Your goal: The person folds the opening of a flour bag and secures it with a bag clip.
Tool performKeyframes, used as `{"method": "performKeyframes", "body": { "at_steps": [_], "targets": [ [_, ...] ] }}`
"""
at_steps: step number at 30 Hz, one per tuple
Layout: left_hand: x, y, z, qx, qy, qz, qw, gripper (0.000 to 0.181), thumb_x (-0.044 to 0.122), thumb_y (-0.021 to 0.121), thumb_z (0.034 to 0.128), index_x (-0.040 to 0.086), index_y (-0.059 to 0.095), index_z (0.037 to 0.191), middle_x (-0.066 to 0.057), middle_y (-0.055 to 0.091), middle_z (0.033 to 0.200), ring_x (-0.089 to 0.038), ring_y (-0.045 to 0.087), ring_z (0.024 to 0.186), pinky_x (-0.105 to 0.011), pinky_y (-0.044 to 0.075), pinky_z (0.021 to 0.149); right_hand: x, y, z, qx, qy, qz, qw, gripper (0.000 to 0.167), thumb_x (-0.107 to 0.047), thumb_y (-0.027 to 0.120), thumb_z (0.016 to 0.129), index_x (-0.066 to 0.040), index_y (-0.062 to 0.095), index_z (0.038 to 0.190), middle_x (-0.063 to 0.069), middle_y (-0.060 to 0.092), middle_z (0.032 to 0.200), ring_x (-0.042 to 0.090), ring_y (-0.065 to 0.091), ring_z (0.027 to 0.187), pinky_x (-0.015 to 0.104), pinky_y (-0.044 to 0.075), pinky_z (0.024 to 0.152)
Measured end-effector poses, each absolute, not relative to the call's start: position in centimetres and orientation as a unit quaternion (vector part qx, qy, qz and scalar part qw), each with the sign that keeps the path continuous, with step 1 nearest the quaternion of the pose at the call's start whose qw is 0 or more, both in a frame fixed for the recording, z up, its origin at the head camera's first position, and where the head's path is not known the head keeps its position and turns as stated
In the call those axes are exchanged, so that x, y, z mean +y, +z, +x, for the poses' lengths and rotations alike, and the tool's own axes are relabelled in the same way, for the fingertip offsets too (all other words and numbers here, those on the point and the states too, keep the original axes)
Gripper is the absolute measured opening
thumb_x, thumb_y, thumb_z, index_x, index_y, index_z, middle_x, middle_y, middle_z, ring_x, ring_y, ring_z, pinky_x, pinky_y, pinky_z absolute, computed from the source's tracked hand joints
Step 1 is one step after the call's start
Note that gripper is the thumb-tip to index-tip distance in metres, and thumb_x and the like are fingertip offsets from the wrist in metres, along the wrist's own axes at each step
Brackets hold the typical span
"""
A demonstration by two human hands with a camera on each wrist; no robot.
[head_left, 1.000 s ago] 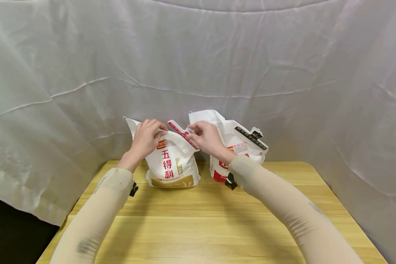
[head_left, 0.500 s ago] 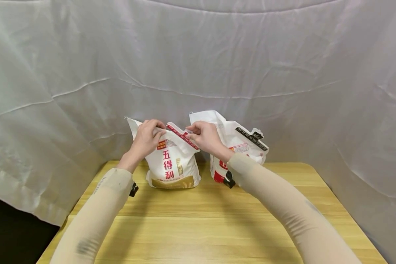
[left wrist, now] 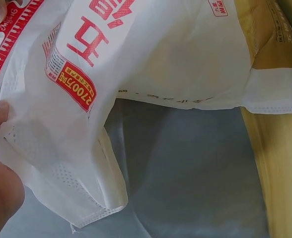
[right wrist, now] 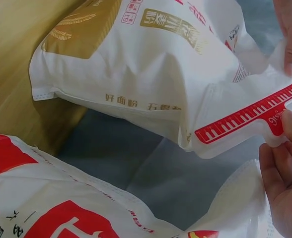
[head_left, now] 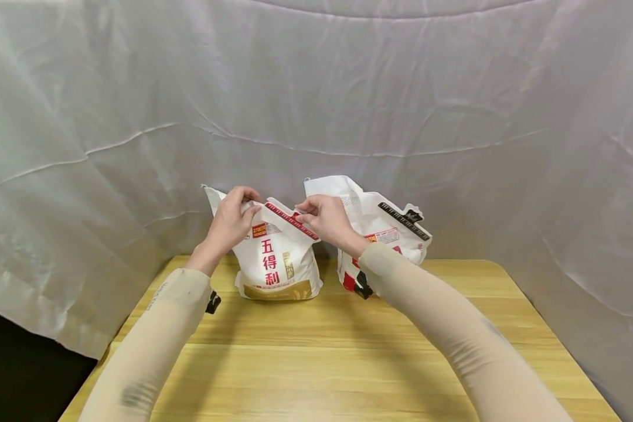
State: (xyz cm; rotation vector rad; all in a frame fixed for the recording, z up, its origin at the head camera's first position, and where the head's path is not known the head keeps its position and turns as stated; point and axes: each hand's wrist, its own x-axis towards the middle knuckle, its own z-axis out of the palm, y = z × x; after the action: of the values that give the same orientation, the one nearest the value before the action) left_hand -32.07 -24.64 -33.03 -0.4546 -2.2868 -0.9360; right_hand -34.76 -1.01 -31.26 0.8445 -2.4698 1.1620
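Observation:
A white flour bag (head_left: 305,272) with red characters and a gold base band stands on the table, left of centre. My left hand (head_left: 231,218) pinches the bag's folded top edge between thumb and fingers. Across the top right corner of this bag lies a long white bag clip (head_left: 290,220) with a red strip. My right hand (head_left: 326,220) pinches the clip's handle tab; in the right wrist view the thumb presses the red tab of the clip (right wrist: 245,116). In the left wrist view, the bag's loose corner (left wrist: 81,198) sticks out past my left hand.
Right beside it a second white flour bag (head_left: 366,211) with red print leans back, partly hidden by my right forearm. A black-striped clip (head_left: 405,221) sits on its top corner. Grey cloth (head_left: 316,94) hangs behind the wooden table (head_left: 316,351).
The red clip's upper end has come down against the bag's top edge, close to my left fingers. My left hand has shifted slightly; my right hand keeps its pinch on the clip.

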Motion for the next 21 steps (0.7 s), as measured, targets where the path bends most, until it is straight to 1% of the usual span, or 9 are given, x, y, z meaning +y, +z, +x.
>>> {"method": "performKeyframes", "body": {
  "at_steps": [9, 14, 21],
  "targets": [
    [-24.6, -33.4, -32.2, -0.845, -0.359, -0.18, 0.352, 0.016, -0.007, 0.061, 0.0989, -0.005, 0.06, 0.115, -0.02, 0.06, 0.112, -0.035, 0.06, 0.103, -0.046, 0.053, 0.094, -1.4, -31.6, -35.0, -0.858, 0.386, 0.302, 0.153, 0.009, -0.006, 0.083, 0.087, -0.004, 0.08, 0.096, 0.008, 0.079, 0.104, 0.021, 0.077, 0.09, 0.025, 0.06, 0.079],
    [-24.7, -33.5, -32.4, -0.839, -0.366, -0.182, 0.36, 0.016, -0.009, 0.061, 0.0983, -0.006, 0.06, 0.114, -0.02, 0.061, 0.111, -0.035, 0.062, 0.103, -0.046, 0.054, 0.095, -1.7, -31.7, -35.2, -0.863, 0.373, 0.304, 0.156, 0.008, -0.006, 0.082, 0.088, -0.006, 0.081, 0.096, 0.007, 0.08, 0.103, 0.021, 0.077, 0.091, 0.025, 0.06, 0.08],
    [-24.3, -33.3, -32.3, -0.834, -0.374, -0.185, 0.362, 0.015, -0.008, 0.062, 0.0984, -0.007, 0.06, 0.113, -0.021, 0.061, 0.111, -0.036, 0.062, 0.106, -0.044, 0.055, 0.098, -2.1, -31.9, -35.4, -0.873, 0.355, 0.297, 0.155, 0.007, -0.007, 0.082, 0.089, -0.007, 0.082, 0.096, 0.007, 0.08, 0.095, 0.019, 0.076, 0.085, 0.026, 0.059, 0.078]
  ]
}}
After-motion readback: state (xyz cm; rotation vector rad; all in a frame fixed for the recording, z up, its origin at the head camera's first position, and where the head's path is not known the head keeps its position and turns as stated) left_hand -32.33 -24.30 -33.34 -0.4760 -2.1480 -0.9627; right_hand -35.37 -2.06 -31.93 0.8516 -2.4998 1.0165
